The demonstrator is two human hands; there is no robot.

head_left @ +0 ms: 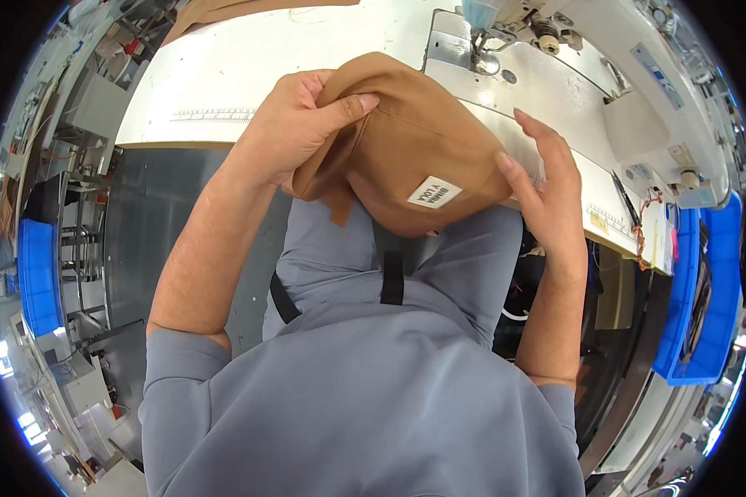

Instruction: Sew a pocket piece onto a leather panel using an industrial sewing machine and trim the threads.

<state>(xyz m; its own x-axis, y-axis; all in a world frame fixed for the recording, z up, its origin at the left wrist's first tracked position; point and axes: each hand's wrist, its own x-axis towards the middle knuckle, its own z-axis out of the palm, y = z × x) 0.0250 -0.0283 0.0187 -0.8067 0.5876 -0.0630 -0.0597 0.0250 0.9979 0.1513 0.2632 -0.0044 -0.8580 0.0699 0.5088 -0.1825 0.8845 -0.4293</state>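
Note:
A brown sewn fabric piece point(423, 141), with seams and a white label point(435, 192) on its outside, hangs over my knees at the table's front edge. My left hand point(298, 120) is closed on its upper left edge, thumb on top and the other fingers partly hidden in the folds. At the cloth's right side is my right hand point(547, 178). Its thumb touches the edge of the fabric while the other fingers stand apart from it.
A sewing machine point(663, 99) stands at the right, its presser foot point(485, 62) just beyond the cloth. More brown fabric point(249, 8) lies on the white table point(215, 74) at the far left. Black tweezers point(626, 199) rest at the right edge; blue bins point(675, 356) stand at the sides.

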